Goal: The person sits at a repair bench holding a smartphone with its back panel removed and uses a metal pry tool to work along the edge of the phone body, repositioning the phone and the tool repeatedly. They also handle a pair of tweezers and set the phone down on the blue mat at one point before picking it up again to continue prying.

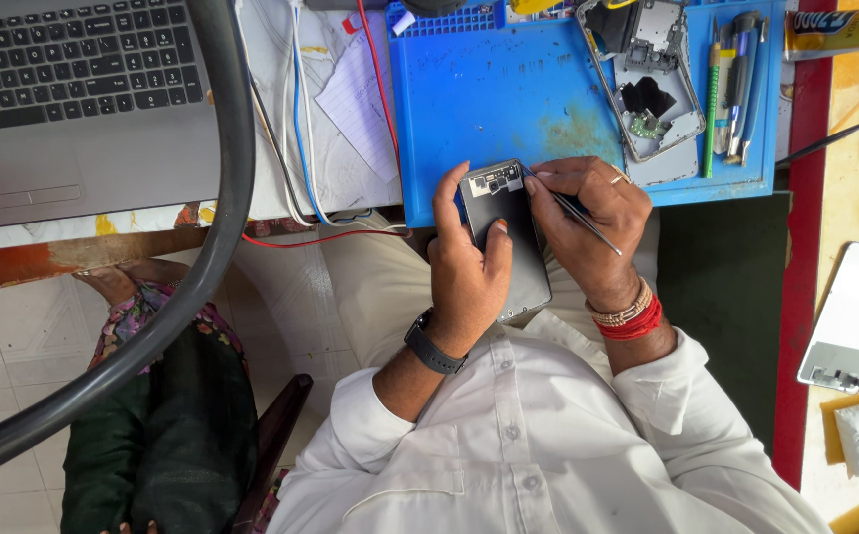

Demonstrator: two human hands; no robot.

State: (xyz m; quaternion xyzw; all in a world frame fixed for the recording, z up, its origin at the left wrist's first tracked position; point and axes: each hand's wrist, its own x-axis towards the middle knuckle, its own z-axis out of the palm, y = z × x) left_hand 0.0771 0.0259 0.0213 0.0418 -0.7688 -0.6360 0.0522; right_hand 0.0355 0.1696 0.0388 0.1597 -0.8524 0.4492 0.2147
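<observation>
**Phone held lengthwise between both hands, tool tip at its far end**

Nearest the camera are the white shirt sleeves and two forearms, one wearing a dark wristwatch (pixel 433 344), the other red and beaded bracelets (pixel 629 316).

Just beyond them, the left hand (pixel 469 267) is wrapped around a dark smartphone (pixel 504 242), thumb lying across its back and fingers curled round the left edge, so this hand is closed on the phone and carries it. The phone is held over the lap, at the near edge of the blue work mat (pixel 489 99). Its long axis runs near to far, tilted slightly, with the camera end pointing away from the body.

The right hand (pixel 592 218) sits just right of the phone, touching its right edge, and pinches a thin metal tool (pixel 576 210), probably tweezers or a fine probe. The tool slants from near right to far left, and its tip meets the phone's far right corner beside the camera cluster. Both hands are equally close to the phone; the right one works the far end.

Farther off on the mat lies an opened phone frame (pixel 652 89) with exposed parts, with a row of hand tools (pixel 736 84) to its right. Far left stands a laptop (pixel 73 99).
</observation>
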